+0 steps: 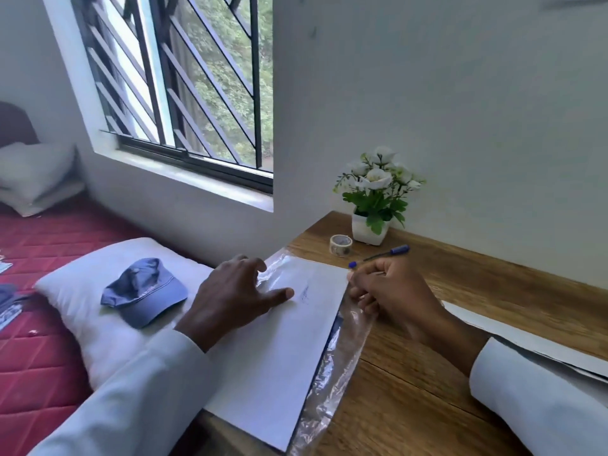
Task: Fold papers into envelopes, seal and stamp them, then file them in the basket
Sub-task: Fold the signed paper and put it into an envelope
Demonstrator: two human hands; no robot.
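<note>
A white paper stack [283,350] lies on the wooden desk [427,373], partly inside a clear plastic wrapper [339,363] that sticks out along its right edge. My left hand [230,297] rests flat on the top sheet, fingers spread. My right hand [391,291] pinches the far right corner of the paper and the wrapper's edge. A blue pen [381,255] lies just behind that hand. A roll of tape [341,245] stands beyond it. No basket is in view.
A small white pot with white flowers [375,199] stands at the desk's back by the wall. More white sheets [526,337] lie at the right edge. Left of the desk is a bed with a white pillow [82,291] and a blue cap [144,291].
</note>
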